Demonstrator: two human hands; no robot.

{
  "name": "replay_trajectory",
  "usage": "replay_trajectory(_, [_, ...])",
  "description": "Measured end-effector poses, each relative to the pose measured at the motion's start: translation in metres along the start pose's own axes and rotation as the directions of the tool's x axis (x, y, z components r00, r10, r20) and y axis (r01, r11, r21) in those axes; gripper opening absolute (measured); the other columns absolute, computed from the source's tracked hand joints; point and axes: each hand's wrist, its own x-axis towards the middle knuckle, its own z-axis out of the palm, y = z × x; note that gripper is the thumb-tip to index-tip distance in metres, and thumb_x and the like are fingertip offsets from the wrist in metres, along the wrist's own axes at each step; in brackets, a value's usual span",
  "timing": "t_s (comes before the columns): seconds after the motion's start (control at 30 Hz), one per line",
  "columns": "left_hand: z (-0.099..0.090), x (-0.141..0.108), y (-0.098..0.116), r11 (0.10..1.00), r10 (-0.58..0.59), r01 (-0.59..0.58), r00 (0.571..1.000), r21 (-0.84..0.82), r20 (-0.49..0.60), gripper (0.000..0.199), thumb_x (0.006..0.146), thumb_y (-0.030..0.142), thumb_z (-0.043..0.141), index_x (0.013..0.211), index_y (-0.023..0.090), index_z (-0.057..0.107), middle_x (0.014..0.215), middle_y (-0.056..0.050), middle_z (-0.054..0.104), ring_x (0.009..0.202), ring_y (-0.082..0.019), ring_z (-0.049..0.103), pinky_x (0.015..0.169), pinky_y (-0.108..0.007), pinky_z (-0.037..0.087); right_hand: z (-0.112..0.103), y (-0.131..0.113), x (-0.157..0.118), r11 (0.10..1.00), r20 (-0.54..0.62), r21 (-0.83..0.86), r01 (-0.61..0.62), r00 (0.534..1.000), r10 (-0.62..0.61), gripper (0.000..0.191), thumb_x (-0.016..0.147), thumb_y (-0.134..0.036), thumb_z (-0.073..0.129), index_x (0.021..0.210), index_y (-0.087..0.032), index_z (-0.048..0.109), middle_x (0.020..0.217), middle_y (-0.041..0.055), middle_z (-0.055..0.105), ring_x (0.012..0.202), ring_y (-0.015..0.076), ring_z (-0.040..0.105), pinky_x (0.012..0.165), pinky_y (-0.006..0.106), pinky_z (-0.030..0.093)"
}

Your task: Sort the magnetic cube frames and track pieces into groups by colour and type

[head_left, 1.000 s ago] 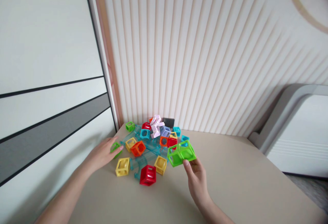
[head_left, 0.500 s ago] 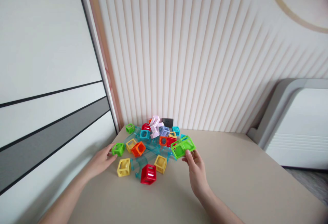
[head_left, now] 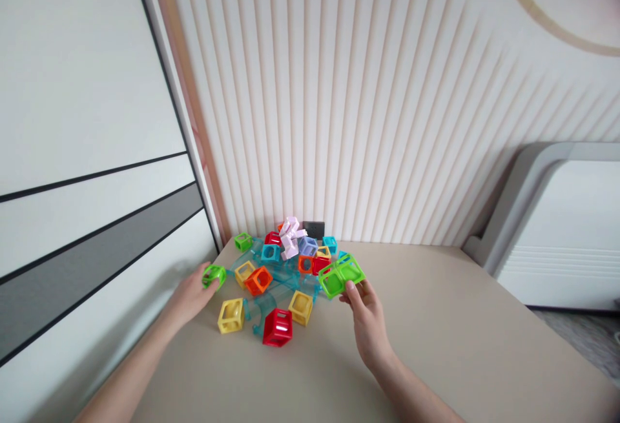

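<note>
At the left of the pile, my left hand (head_left: 190,296) grips a small green cube frame (head_left: 214,276) between thumb and fingers. My right hand (head_left: 369,319) holds a larger green piece (head_left: 341,275) made of two joined cube frames, tilted above the pile's right side. Between the hands lie an orange cube (head_left: 259,280), a red cube (head_left: 278,328) nearest the front, and yellow cubes (head_left: 231,315) (head_left: 301,307). Clear teal track pieces (head_left: 278,294) lie beneath and among them.
Pale purple pieces (head_left: 290,239) stack at the back, with a blue cube (head_left: 270,253) and another green cube (head_left: 243,241) beside them. A black object (head_left: 314,229) rests against the ribbed wall (head_left: 310,100). The beige table (head_left: 436,345) meets a white panel on the left.
My left hand has closed around the small green cube, which has shifted slightly left and tilted. The whole view has moved a little; my right hand still holds the double green piece.
</note>
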Motion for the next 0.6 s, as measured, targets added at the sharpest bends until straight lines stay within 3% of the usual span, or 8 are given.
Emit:
replay_trajectory(0.07, [-0.013,-0.004,0.010,0.997,-0.050,0.046,0.995,-0.055,-0.083,0.059,0.084,0.046,0.044,0.132,0.010,0.051,0.116,-0.019,0.074,0.107,-0.036,0.070,0.094,-0.044,0.053,0.000,-0.001,0.000,1.000,0.005,0.010,-0.010,1.000,0.010,0.040,0.082,-0.053,0.074,0.106,-0.021,0.071,0.096,0.0070,0.074,0.081,0.0219,0.065,0.073,0.033,0.052])
replay_trajectory(0.17, [-0.031,-0.016,0.042,0.954,-0.114,0.061,0.979,-0.294,-0.168,0.058,0.082,0.046,0.048,0.129,0.013,0.053,0.113,-0.016,0.074,0.094,-0.034,0.073,0.091,-0.045,0.055,0.000,-0.001,-0.001,0.999,0.007,0.019,-0.026,1.000,0.026,0.040,0.082,-0.053,0.075,0.106,-0.021,0.070,0.097,0.0070,0.074,0.082,0.0223,0.065,0.075,0.034,0.052])
replay_trajectory(0.27, [-0.038,-0.033,0.089,0.760,0.039,-0.118,0.990,-0.639,-0.136,0.055,0.086,0.051,0.050,0.127,0.015,0.055,0.121,-0.012,0.072,0.113,-0.030,0.067,0.097,-0.039,0.054,0.001,0.000,0.000,0.999,-0.007,0.033,-0.022,1.000,0.022,0.042,0.081,-0.053,0.076,0.107,-0.020,0.070,0.102,0.0081,0.075,0.084,0.0230,0.066,0.075,0.034,0.053])
replay_trajectory(0.37, [-0.034,-0.049,0.143,0.595,0.192,-0.129,0.981,-0.793,-0.016,0.053,0.089,0.053,0.051,0.127,0.016,0.058,0.123,-0.010,0.071,0.116,-0.030,0.065,0.095,-0.037,0.055,0.000,0.004,0.002,0.999,-0.017,0.051,-0.004,1.000,0.005,0.042,0.082,-0.051,0.076,0.108,-0.020,0.069,0.104,0.0087,0.075,0.084,0.0223,0.066,0.075,0.034,0.053])
replay_trajectory(0.47, [-0.021,-0.053,0.191,0.504,0.416,-0.189,0.908,-0.843,0.045,0.046,0.093,0.050,0.052,0.127,0.021,0.060,0.126,-0.008,0.069,0.117,-0.029,0.064,0.099,-0.039,0.053,-0.002,0.008,0.006,0.998,-0.034,0.064,0.018,0.999,-0.015,0.041,0.082,-0.050,0.077,0.107,-0.020,0.068,0.100,0.0078,0.075,0.084,0.0218,0.066,0.075,0.034,0.053])
replay_trajectory(0.6, [-0.001,-0.043,0.237,0.420,0.637,-0.381,0.770,-0.824,-0.032,0.031,0.093,0.041,0.051,0.114,0.024,0.066,0.132,-0.012,0.064,0.130,-0.028,0.054,0.113,-0.041,0.041,-0.005,0.008,0.012,0.997,-0.072,0.060,0.038,0.997,-0.033,0.041,0.081,-0.052,0.077,0.106,-0.020,0.068,0.102,0.0078,0.075,0.087,0.0232,0.067,0.075,0.034,0.054])
